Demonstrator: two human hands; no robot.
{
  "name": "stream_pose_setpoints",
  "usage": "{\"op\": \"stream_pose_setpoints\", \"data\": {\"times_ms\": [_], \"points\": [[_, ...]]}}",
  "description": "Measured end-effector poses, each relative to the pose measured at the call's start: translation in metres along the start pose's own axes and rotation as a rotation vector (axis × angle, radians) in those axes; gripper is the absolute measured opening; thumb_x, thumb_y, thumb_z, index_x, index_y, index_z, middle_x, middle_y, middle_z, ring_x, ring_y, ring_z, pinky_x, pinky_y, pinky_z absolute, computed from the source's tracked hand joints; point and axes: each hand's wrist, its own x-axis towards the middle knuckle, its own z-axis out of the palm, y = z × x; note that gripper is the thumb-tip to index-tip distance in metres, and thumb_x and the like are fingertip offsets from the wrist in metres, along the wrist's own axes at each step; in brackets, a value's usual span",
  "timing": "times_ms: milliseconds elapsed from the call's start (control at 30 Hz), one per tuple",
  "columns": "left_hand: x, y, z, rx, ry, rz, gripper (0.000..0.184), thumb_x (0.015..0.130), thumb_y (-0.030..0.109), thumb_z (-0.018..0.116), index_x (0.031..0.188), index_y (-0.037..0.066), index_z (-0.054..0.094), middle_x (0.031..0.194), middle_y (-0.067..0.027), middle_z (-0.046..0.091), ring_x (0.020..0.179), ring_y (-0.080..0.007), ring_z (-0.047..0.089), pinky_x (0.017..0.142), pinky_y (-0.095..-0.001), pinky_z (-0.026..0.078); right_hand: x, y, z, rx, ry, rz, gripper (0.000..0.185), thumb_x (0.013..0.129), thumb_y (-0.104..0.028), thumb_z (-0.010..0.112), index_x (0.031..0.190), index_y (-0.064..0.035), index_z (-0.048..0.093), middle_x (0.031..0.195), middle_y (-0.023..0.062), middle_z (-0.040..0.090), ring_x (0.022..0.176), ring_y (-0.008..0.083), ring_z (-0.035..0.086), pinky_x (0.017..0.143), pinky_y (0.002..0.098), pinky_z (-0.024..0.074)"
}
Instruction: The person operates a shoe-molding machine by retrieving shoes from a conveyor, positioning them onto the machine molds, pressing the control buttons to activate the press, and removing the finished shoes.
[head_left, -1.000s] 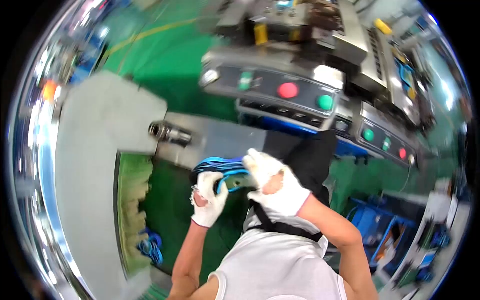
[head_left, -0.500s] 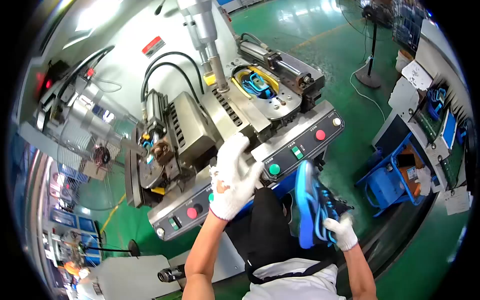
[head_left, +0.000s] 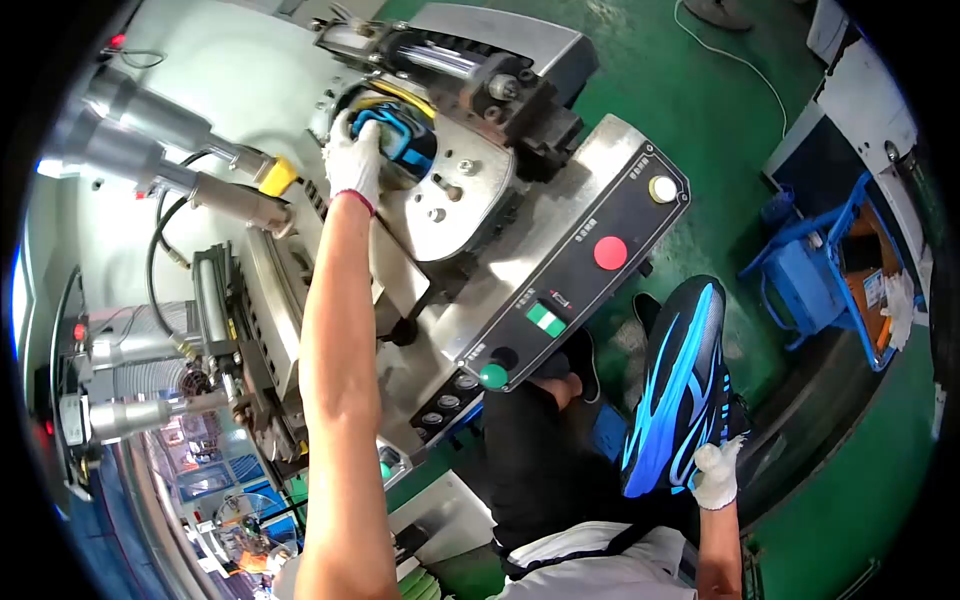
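My left hand (head_left: 355, 165), in a white knit glove, reaches up to the machine's metal station. Its fingers close on the near edge of a blue and black shoe (head_left: 405, 140) seated in the opening there; part of the shoe is hidden by the glove and the metal plate. Low on the right, my right hand (head_left: 716, 474), also gloved, grips a black sneaker (head_left: 680, 390) with bright blue stripes and a blue sole. This sneaker hangs beside my leg, toe upward, with the fingers around its heel end.
A control panel (head_left: 575, 265) with a red button (head_left: 610, 253), green buttons and a white button runs along the machine's front edge. A cylinder (head_left: 440, 62) sits behind the station. Metal shafts (head_left: 215, 195) stand at the left. A blue stool (head_left: 800, 285) is on the green floor at right.
My left hand has moved from above the front of the machine to the shoe in the station. The sneaker in my right hand has turned slightly. My view has shifted closer to the station.
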Motion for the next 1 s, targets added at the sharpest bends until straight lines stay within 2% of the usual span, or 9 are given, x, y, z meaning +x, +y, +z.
{"op": "stream_pose_setpoints", "data": {"times_ms": [67,167,333,467,533,667,767,867,1000], "points": [[0.020,-0.019,0.025,-0.113,0.083,0.081,0.052,0.097,0.038,0.068,0.146,0.022,0.063,0.136,-0.0221,0.069,0.122,-0.0373,0.066,0.107,-0.0451,0.050,0.009,0.017,-0.020,0.126,-0.027,-0.065,0.088,0.083,-0.013,0.086,0.155,-0.0040,0.036,0.092,-0.0006,0.061,0.080,0.0124,0.062,0.086,0.0361,0.0610],[0.041,-0.031,0.034,-0.126,0.191,0.150,0.032,0.100,0.024,0.068,0.131,0.018,0.074,0.117,-0.0148,0.076,0.106,-0.0249,0.071,0.097,-0.0376,0.054,-0.001,-0.003,0.030,-0.191,0.002,-0.384,0.024,0.083,-0.011,0.079,0.093,-0.0075,0.058,0.072,-0.0036,0.048,0.060,0.0082,0.046,0.052,0.0268,0.0387],[0.025,0.007,-0.019,-0.555,0.254,0.094,0.026,0.105,0.011,0.064,0.130,0.006,0.070,0.103,-0.0067,0.074,0.083,-0.0139,0.068,0.077,-0.0291,0.057,-0.024,-0.020,0.044,0.060,0.054,-0.158,0.055,0.082,-0.013,0.082,0.126,-0.0020,0.051,0.082,-0.0028,0.056,0.068,0.0097,0.054,0.062,0.0302,0.0486],[-0.054,0.037,-0.111,-0.575,0.443,0.347,0.028,0.109,0.010,0.058,0.135,0.005,0.065,0.116,-0.0095,0.072,0.101,-0.0148,0.067,0.089,-0.0297,0.056,-0.039,-0.040,0.092,0.095,-0.012,-0.326,0.062,0.087,-0.015,0.078,0.140,-0.0037,0.049,0.100,-0.0018,0.061,0.085,0.0103,0.061,0.081,0.0336,0.0560],[-0.126,0.050,-0.155,-0.868,0.352,0.308,0.023,0.106,0.011,0.059,0.125,0.004,0.070,0.120,-0.0092,0.073,0.105,-0.0158,0.067,0.096,-0.0310,0.053,-0.029,-0.038,0.095,0.054,-0.099,-0.434,0.064,0.089,-0.013,0.076,0.147,-0.0060,0.049,0.114,-0.0012,0.063,0.094,0.0109,0.062,0.089,0.0337,0.0551],[-0.258,-0.016,-0.211,-0.620,0.137,0.620,0.026,0.094,-0.004,0.061,0.117,0.002,0.071,0.128,-0.0136,0.072,0.124,-0.0269,0.066,0.107,-0.0396,0.050,-0.008,-0.076,0.139,-0.083,-0.230,-0.644,0.061,0.092,-0.007,0.071,0.150,-0.0057,0.052,0.135,0.0016,0.062,0.117,0.0151,0.061,0.100,0.0362,0.0520],[-0.362,-0.060,-0.215,-1.026,-0.364,0.332,0.042,0.075,-0.013,0.064,0.110,0.009,0.071,0.130,-0.0164,0.069,0.128,-0.0391,0.064,0.114,-0.0499,0.048,0.013,-0.133,0.212,-0.276,-0.311,-0.826,0.056,0.093,-0.011,0.075,0.144,-0.0023,0.056,0.128,0.0033,0.065,0.105,0.0134,0.063,0.093,0.0332,0.0531],[-0.433,-0.109,-0.200,-0.712,-0.515,0.375,0.043,0.078,-0.008,0.060,0.114,0.012,0.071,0.127,-0.0162,0.068,0.121,-0.0420,0.065,0.117,-0.0523,0.046,0.047,-0.198,0.300,-0.557,-0.325,-0.856,0.060,0.090,-0.023,0.082,0.140,0.0009,0.059,0.126,0.0055,0.068,0.098,0.0125,0.065,0.090,0.0301,0.0535],[-0.490,-0.152,-0.182,-0.589,-0.653,0.383,0.032,0.090,0.007,0.066,0.120,0.015,0.072,0.131,-0.0164,0.065,0.123,-0.0416,0.062,0.112,-0.0515,0.048,0.065,-0.260,0.469,-1.065,-0.322,-1.015,0.079,0.084,-0.043,0.086,0.139,0.0062,0.059,0.136,0.0180,0.068,0.118,0.0253,0.067,0.101,0.0394,0.0529]]}}
